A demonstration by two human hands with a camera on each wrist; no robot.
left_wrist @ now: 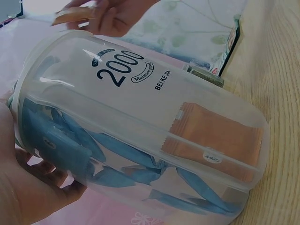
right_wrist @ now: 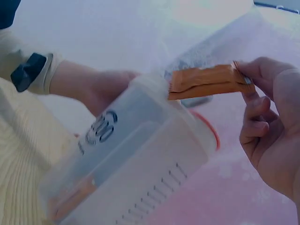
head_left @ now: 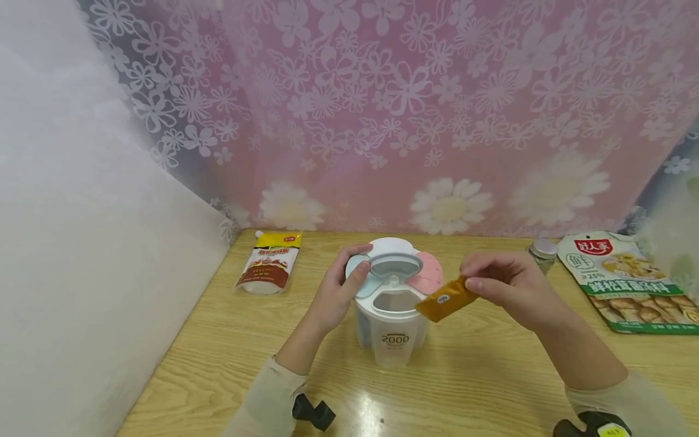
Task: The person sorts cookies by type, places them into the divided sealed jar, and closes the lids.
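A clear storage container (head_left: 395, 346) with a divided lid stands upright on the table. Its front white flap (head_left: 395, 267) is raised over an opening; the pink flap (head_left: 428, 274) and the pale blue flap (head_left: 367, 285) lie down. My left hand (head_left: 334, 294) grips the lid's left side, thumb on top, other fingers partly hidden. Between thumb and fingertips, my right hand (head_left: 510, 282) pinches an orange sachet (head_left: 445, 300), its free end just right of the opening. Inside one compartment are several blue sachets (left_wrist: 65, 140); another orange sachet (left_wrist: 215, 140) lies at the bottom of the front one.
At the back left lies a brown and white spouted pouch (head_left: 266, 264). A green and white mushroom-picture bag (head_left: 628, 282) lies at the right, beside a small lidded jar (head_left: 543, 252). Behind the wooden table (head_left: 218, 364) hangs a pink flowered cloth (head_left: 382, 121).
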